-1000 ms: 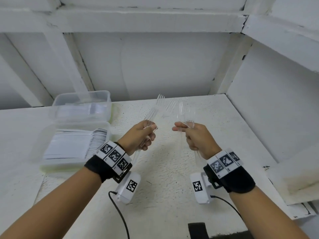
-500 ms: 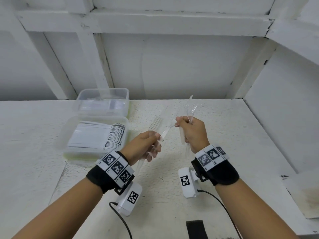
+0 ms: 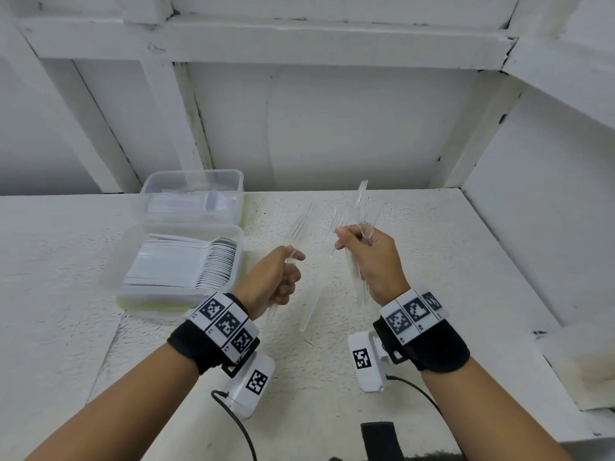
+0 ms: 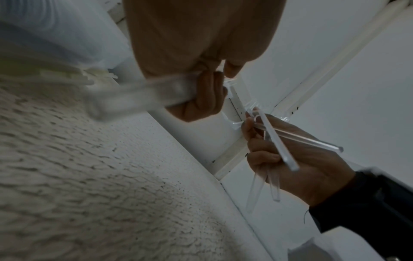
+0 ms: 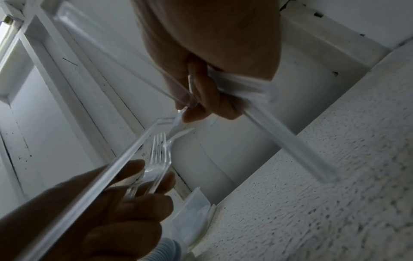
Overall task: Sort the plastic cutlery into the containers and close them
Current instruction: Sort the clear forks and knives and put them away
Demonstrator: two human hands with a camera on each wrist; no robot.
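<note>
My left hand [image 3: 293, 261] grips a small bundle of clear plastic forks [image 3: 299, 227], tines pointing up and away; their blurred handles [image 4: 138, 95] show in the left wrist view. Just to its right, my right hand [image 3: 346, 237] holds several more clear forks [image 3: 361, 197] fanned upward. Its thumb and forefinger pinch one fork whose handle [image 3: 307, 311] slants down between the hands. An open near container [image 3: 229, 287] holds a row of white spoons. Behind it, the far container [image 3: 239, 181] holds clear cutlery. No lids can be made out.
Both containers stand at the left of a rough white tabletop [image 3: 416, 227], close to the back wall. A white wall [image 3: 549, 194] bounds the table on the right. Wrist camera boxes and their cables hang under both wrists.
My right hand has lifted and come closer to my left, both still holding forks. The view has swung left, so the containers sit nearer the middle.
</note>
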